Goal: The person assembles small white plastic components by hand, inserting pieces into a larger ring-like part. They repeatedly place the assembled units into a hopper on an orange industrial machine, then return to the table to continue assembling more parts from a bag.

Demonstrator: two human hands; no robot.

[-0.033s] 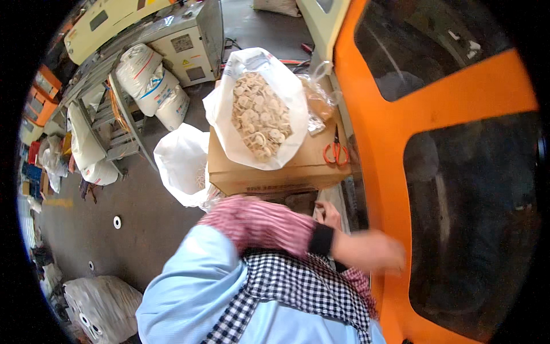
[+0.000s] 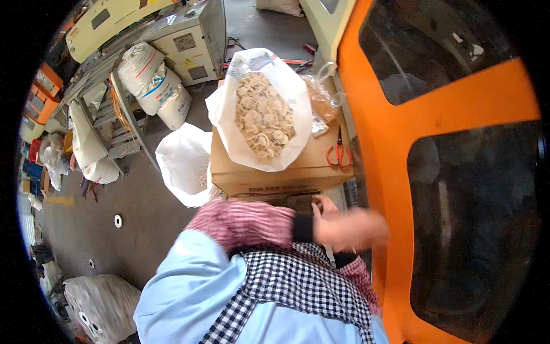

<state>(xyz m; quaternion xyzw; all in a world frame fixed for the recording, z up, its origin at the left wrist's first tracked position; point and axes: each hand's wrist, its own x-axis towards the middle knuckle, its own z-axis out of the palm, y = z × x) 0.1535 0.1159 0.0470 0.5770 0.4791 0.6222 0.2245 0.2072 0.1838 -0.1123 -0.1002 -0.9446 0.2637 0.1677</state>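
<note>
My left arm, in a pink striped sleeve with a black cuff, reaches across my body to the right. My left hand (image 2: 352, 229) is smeared by motion beside the orange machine panel (image 2: 389, 166), so its fingers cannot be read. Partly behind it, my right hand (image 2: 325, 205) shows curled fingers near the front of the cardboard box (image 2: 269, 182); what they hold is hidden. On the box stands an opened white bag (image 2: 226, 140) full of small beige round pieces (image 2: 263, 114). Red-handled scissors (image 2: 339, 153) lie at the box's right side.
A second white bag (image 2: 177, 163) with a few small pieces stands on the floor left of the box. Clear plastic packaging (image 2: 323, 106) lies behind the scissors. Stacked white sacks (image 2: 152, 83) and a metal step frame (image 2: 123, 150) are further left; a wrapped bundle (image 2: 109, 304) sits lower left.
My left hand and forearm have shifted a little left and up, away from the orange panel. My right hand stays near the box front. The view has shifted slightly.
</note>
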